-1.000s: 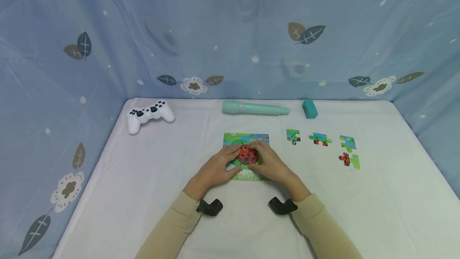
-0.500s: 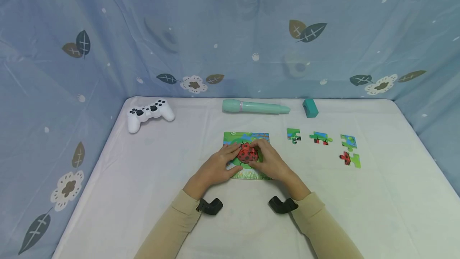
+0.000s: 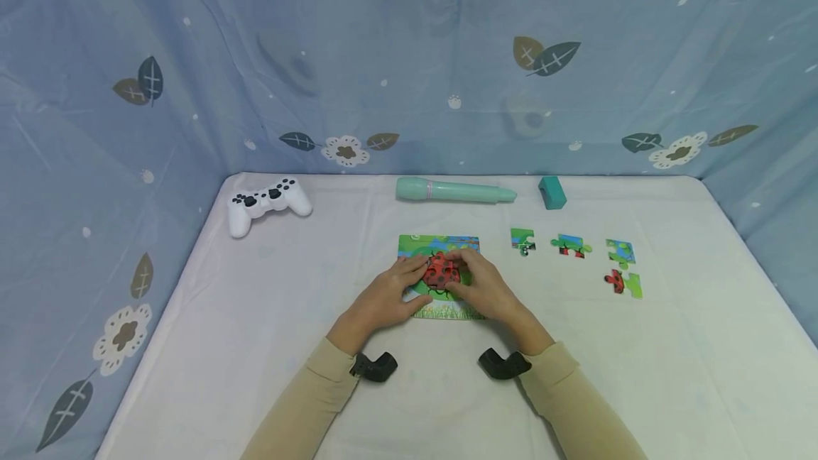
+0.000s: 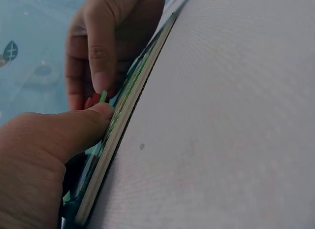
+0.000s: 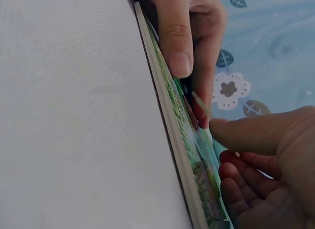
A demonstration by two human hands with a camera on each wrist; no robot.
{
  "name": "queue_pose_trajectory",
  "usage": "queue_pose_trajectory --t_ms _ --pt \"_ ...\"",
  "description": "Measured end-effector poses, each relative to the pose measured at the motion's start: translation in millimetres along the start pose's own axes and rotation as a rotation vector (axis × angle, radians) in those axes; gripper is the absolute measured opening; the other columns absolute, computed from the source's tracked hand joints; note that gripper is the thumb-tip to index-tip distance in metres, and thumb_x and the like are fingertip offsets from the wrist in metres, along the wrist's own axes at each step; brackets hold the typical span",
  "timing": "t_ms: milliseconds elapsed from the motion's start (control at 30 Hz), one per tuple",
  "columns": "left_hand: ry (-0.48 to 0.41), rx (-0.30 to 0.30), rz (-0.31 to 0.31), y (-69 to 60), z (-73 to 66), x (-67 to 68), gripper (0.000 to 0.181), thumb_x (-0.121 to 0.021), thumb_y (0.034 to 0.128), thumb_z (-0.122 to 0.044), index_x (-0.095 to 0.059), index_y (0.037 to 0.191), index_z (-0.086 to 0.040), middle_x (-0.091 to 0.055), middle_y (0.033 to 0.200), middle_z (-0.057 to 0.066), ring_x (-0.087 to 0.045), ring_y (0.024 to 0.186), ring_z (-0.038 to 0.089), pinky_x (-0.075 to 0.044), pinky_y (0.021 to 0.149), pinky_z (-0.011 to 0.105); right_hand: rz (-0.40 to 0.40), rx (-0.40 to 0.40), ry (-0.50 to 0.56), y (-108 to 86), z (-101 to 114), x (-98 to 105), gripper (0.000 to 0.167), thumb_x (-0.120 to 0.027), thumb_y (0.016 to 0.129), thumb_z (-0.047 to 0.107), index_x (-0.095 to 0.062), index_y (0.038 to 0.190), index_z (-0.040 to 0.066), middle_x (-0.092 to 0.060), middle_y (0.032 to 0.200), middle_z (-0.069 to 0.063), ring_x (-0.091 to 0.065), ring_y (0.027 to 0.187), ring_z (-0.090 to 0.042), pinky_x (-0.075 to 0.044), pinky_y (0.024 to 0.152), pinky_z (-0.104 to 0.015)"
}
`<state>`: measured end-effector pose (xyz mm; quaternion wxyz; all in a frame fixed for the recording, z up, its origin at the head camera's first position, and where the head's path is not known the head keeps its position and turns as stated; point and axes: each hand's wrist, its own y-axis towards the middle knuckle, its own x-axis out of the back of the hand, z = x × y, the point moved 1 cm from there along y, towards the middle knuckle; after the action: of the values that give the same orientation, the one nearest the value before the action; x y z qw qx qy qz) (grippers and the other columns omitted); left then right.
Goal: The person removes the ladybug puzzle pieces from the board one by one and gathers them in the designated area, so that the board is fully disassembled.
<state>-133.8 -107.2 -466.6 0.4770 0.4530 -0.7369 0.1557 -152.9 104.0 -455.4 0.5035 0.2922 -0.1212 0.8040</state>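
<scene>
A flat puzzle board (image 3: pixel 447 311) with a red ladybug picture lies between both hands. The left hand (image 3: pixel 380 298) rests on the board's left part, fingers extended and thumb near its front edge. On the right, the right hand (image 3: pixel 488 294) pinches a puzzle piece (image 5: pixel 201 104), whose thin edge shows tilted above the board in the right wrist view. The ladybug (image 3: pixel 441 272) shows between the hands, its right side close to the right fingertips. How much of the piece is seated cannot be told.
Loose puzzle pieces lie to the right: one (image 3: pixel 522 241), another (image 3: pixel 571 245), and two more (image 3: pixel 621 251) (image 3: pixel 632 285) farther right. At the back are a white game controller (image 3: pixel 271 203), a teal microphone-shaped object (image 3: pixel 455 191) and a teal block (image 3: pixel 552 193).
The right hand's fingertips have shifted slightly, and the piece at the ladybug's right side has changed its tilt. The left hand stays in place.
</scene>
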Motion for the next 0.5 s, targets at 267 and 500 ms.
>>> queue_pose_trajectory --t_ms 267,500 --pt "0.007 0.003 -0.002 -0.6 3.4 -1.0 0.060 -0.064 0.0903 -0.036 -0.050 0.134 0.002 -0.044 0.146 0.011 -0.038 0.137 0.024 -0.025 0.118 0.037 0.001 -0.018 0.046 2.3 4.6 10.0 0.045 -0.069 0.087 0.011 -0.051 0.127 0.003 -0.057 0.122 -0.013 -0.058 0.111 -0.029 -0.049 0.096 -0.046" --pt "-0.008 0.006 0.005 -0.1 2.3 -1.5 0.061 -0.064 0.0901 -0.036 -0.049 0.136 0.002 -0.043 0.147 0.011 -0.037 0.138 0.025 -0.025 0.118 0.038 -0.016 -0.049 0.016 -3.8 2.8 31.1 0.047 -0.069 0.086 0.011 -0.051 0.129 0.004 -0.054 0.127 -0.014 -0.054 0.117 -0.032 -0.046 0.101 -0.047"
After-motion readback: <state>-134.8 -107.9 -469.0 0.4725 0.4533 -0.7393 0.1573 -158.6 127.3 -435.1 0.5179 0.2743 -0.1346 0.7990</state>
